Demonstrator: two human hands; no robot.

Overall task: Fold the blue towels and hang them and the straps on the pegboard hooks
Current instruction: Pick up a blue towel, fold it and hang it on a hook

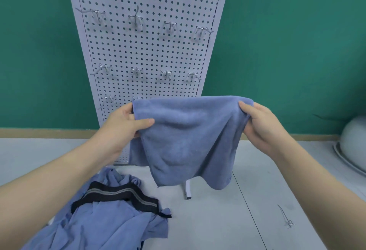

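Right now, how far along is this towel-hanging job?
Barely started. Nothing hangs on the white perforated pegboard; its visible metal hooks are bare. In hand: the left hand and right hand hold one soft blue towel doubled over. Left: the crumpled blue cloth pile and black grey-striped strap on the floor.

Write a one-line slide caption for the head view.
Both hands, left hand and right hand, hold a blue towel before the pegboard.

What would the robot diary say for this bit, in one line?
step: folding | left hand + right hand: hold blue towel | hooks: bare | strap: on pile
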